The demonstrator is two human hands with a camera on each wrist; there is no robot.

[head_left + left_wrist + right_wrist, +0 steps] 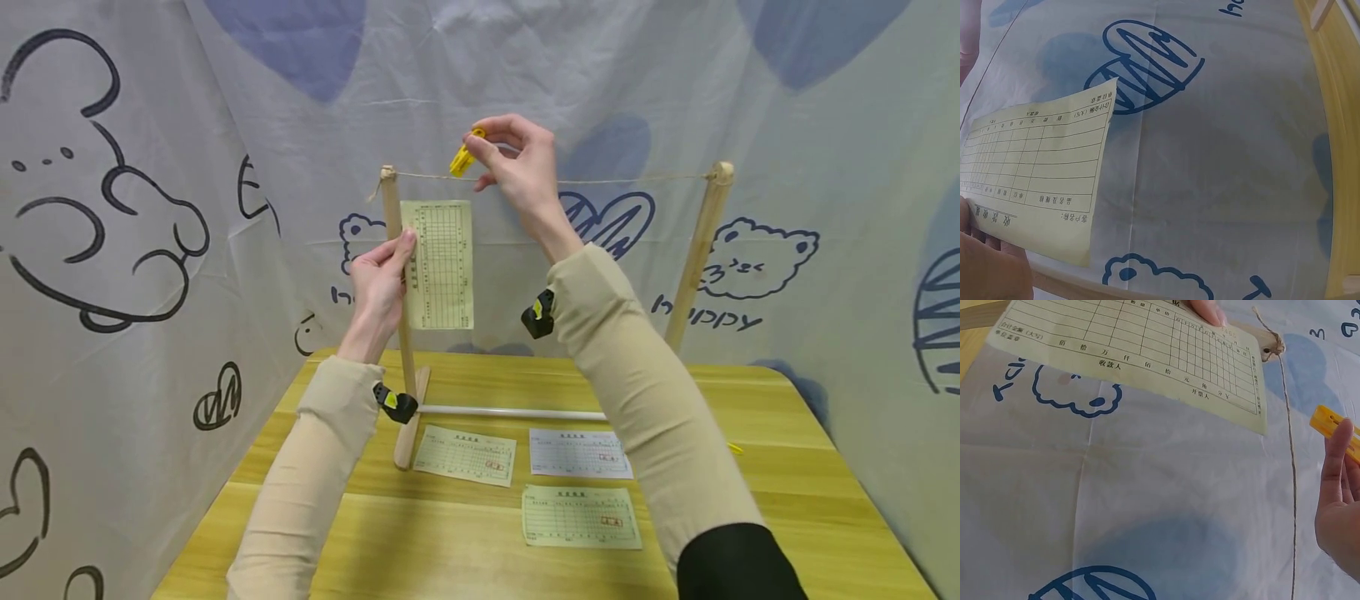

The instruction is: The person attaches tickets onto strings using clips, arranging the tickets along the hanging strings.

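Note:
My left hand pinches the left edge of a pale yellow receipt slip, held upright just below the string near the left post. In the left wrist view the slip shows its printed grid, with part of the hand at the lower left. Above the string, my right hand pinches a yellow clothespin between thumb and fingers. The right wrist view shows the clothespin apart from both the string and the slip.
The string runs between a left wooden post and a right wooden post. A white rod crosses low between them. On the table lie a greenish slip, a white slip, another greenish slip and a small yellow item.

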